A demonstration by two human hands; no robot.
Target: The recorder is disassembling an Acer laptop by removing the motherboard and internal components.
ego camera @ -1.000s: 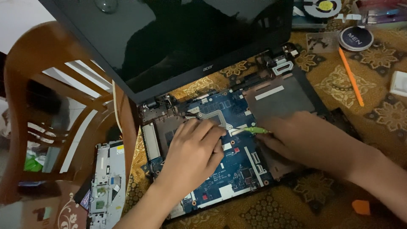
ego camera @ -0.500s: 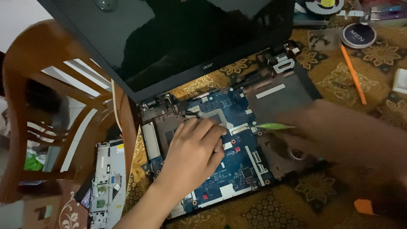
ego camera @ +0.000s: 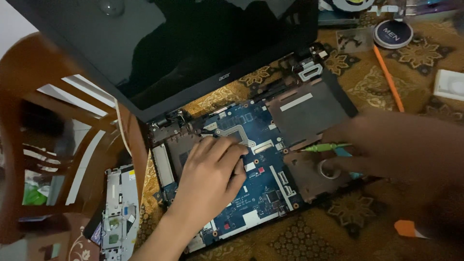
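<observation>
the black laptop base (ego camera: pixel 309 113) lies opened, blue circuit board (ego camera: pixel 256 183) bare yet seated. left hand (ego camera: pixel 210 181) presses flat, open, on it; right hand (ego camera: pixel 396 145) pinches a thin green-tipped tool (ego camera: pixel 321 147).

The laptop screen (ego camera: pixel 193 43) is glossy black glass or plastic that throws reflections. Below it, the blue circuit board (ego camera: pixel 256 183) looks smooth and faintly shiny, with small bright metal connectors. To the right of the board, the open laptop base (ego camera: pixel 309 111) is matt dark plastic. Under the base lies a patterned brown-and-gold woven cloth (ego camera: pixel 367 87) with a soft, matt surface. Left of the screen, the chair (ego camera: pixel 29 96) is polished reddish-brown wood.
</observation>
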